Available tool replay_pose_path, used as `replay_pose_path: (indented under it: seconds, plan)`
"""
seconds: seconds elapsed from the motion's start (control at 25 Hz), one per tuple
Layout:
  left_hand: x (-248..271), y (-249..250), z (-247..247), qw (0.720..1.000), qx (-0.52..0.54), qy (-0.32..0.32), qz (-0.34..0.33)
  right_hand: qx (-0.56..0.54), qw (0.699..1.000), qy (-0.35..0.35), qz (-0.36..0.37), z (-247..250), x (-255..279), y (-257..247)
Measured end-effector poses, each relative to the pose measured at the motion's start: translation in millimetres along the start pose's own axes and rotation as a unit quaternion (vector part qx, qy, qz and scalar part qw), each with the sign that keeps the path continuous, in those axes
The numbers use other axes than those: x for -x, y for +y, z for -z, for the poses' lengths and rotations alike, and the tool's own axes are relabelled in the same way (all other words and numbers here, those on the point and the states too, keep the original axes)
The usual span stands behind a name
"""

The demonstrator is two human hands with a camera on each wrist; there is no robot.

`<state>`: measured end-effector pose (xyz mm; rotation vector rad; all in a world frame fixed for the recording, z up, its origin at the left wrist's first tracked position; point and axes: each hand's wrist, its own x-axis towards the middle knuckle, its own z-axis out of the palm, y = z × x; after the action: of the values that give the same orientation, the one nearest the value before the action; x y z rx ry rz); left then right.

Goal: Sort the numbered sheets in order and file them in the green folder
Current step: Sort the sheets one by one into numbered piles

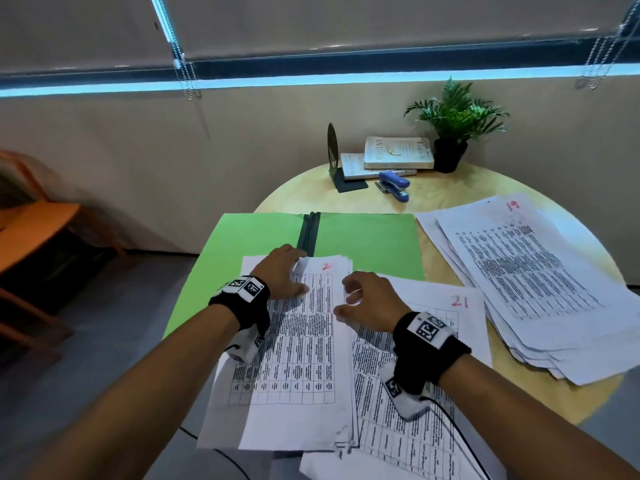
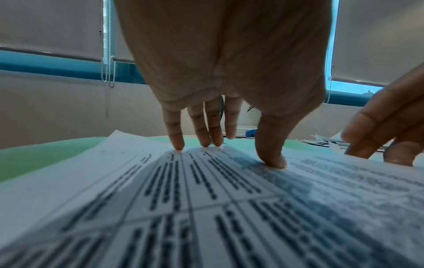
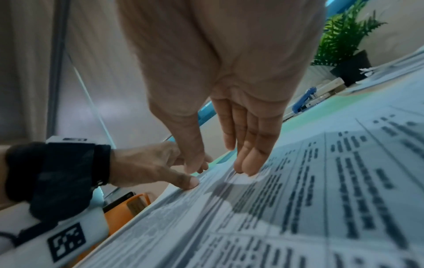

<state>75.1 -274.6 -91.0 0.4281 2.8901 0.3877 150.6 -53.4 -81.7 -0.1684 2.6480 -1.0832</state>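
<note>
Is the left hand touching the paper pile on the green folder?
Touching. In the left wrist view, the left hand's fingertips and thumb press down on the top sheet of the paper pile, no gap beneath them.

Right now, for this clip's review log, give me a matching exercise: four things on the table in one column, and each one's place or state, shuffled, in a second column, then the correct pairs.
Things:
1. green folder
2. blue stapler
3. sheet marked 21
4. left hand

Places or states:
A. lies partly under the right hand
B. presses flat on the sheets in the folder
C. lies open under a pile of sheets
D. sits at the far side, in front of the books

Pairs: 1-C, 2-D, 3-A, 4-B
</note>
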Motion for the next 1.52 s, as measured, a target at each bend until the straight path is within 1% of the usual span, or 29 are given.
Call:
replay_pose_path:
  seconds: [0.08,0.16,0.2,0.28,0.48,0.56,0.68,0.76,0.88,0.96,1.0,1.04,1.08,1.12,1.16,1.2,1.28,1.32,1.36,1.44,1.48,1.52]
  plan:
    - [-1.4,-3.8,-1.7,1.000,-0.001,-0.005,-0.001,-0.080,0.996,0.020,-0.029,0.1,-9.5,3.7]
    - [-2.0,-4.2,-1.5,1.000,-0.003,-0.011,-0.002,-0.168,0.984,0.036,-0.052,-0.3,-16.1,3.6]
    - [-2.0,-3.6,-1.2,1.000,-0.006,-0.014,-0.002,-0.191,0.979,0.043,-0.060,-0.9,-19.1,3.0]
    - [-1.7,-2.5,-0.2,1.000,-0.008,-0.014,0.001,-0.201,0.976,0.052,-0.065,-4.5,-20.9,-0.2]
    - [1.2,-0.6,-1.7,1.000,-0.012,-0.009,0.007,-0.201,0.971,0.106,-0.073,-13.5,-25.4,-5.4]
    - [3.4,-0.6,-0.5,1.000,-0.002,0.020,0.023,-0.198,0.970,0.121,-0.072,-10.7,-25.1,-6.6]
    - [5.2,-6.0,9.8,0.991,0.050,0.110,0.063,-0.201,0.970,0.131,-0.043,11.9,-17.3,-8.8]
    - [4.0,-8.9,21.7,0.981,0.097,0.156,0.068,-0.241,0.964,0.112,-0.025,34.1,-11.1,-4.5]
    - [1.0,-0.1,39.8,0.964,0.176,0.187,0.063,-0.264,0.960,0.091,0.003,72.3,0.8,2.4]
    - [-2.4,15.3,49.1,0.947,0.264,0.170,0.068,-0.274,0.955,0.109,0.006,102.0,12.3,9.4]
    - [-4.9,25.2,51.2,0.925,0.340,0.152,0.069,-0.287,0.950,0.125,0.007,116.6,18.2,14.1]
    - [-8.0,36.6,50.9,0.895,0.423,0.129,0.064,-0.305,0.940,0.150,0.005,130.6,23.2,21.1]
    - [-11.8,48.4,48.5,0.867,0.483,0.114,0.055,-0.323,0.930,0.174,0.001,143.1,28.7,28.5]
    - [-17.8,60.9,45.2,0.851,0.509,0.117,0.050,-0.333,0.923,0.192,-0.008,153.9,34.1,37.6]
    - [-23.1,71.8,42.2,0.842,0.520,0.134,0.050,-0.329,0.923,0.196,-0.021,160.4,38.9,46.0]
    - [-31.1,87.0,38.7,0.836,0.525,0.151,0.053,-0.312,0.930,0.188,-0.037,165.9,47.2,57.7]
    - [-48.9,114.5,30.5,0.825,0.533,0.179,0.059,-0.269,0.948,0.149,-0.079,173.0,65.8,85.6]
    - [-58.3,128.0,26.2,0.822,0.534,0.188,0.062,-0.257,0.950,0.142,-0.103,176.5,76.9,99.2]
    - [-66.6,141.2,21.7,0.821,0.532,0.196,0.067,-0.250,0.947,0.155,-0.125,181.3,87.3,114.1]
    - [-80.3,168.3,12.9,0.828,0.518,0.197,0.080,-0.258,0.929,0.216,-0.153,192.2,105.8,137.6]
    - [-85.0,179.5,8.6,0.835,0.508,0.193,0.083,-0.256,0.922,0.242,-0.160,197.5,110.1,145.9]
    - [-91.0,193.9,3.5,0.851,0.483,0.191,0.079,-0.241,0.918,0.270,-0.163,204.9,113.8,156.7]
